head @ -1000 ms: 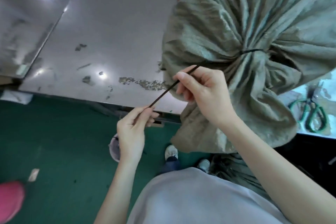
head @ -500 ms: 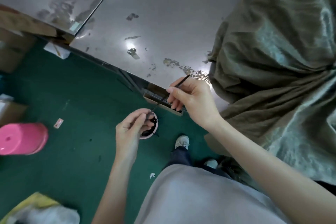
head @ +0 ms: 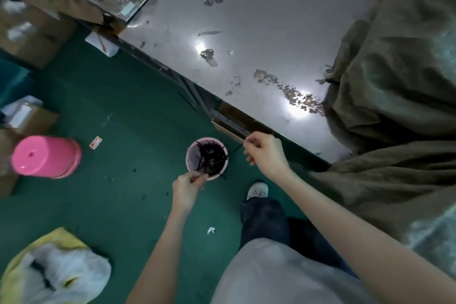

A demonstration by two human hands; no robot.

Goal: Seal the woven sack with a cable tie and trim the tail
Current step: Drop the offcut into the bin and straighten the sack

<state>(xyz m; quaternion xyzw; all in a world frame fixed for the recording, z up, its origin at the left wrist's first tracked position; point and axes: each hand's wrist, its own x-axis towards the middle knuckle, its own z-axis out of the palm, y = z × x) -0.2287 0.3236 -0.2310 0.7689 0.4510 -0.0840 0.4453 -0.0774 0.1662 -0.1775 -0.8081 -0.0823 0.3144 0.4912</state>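
Looking down through the head camera, I now see mostly green floor where a second ago the gathered neck of the woven sack filled the view. The woven sack sits at the right of the frame on the grey metal table, its olive folds spilling over the table's near edge; its tied neck is out of sight.

Both hands have dropped from the sack to below the table edge. My left hand is pinched narrow, thumb against fingertips, touching the near rim of a small pink cup on the floor that holds a tangle of dark offcuts. My right hand is just beside the cup's far side, fingers curled in a narrow pinch on a thin dark strip, the cut tail, which slants toward the cup. Whether the left pinch holds its other end I cannot tell.

I judge the tie is closed and the tail is off, so what remains is dropping the scrap into the cup.

For room: the table edge runs diagonally just above the right hand, so lifting it straight up risks a knock. My own shoe stands near the cup. A larger pink tub lies well apart to the left, and a yellow and white bag lies at lower left. The floor between them is open.
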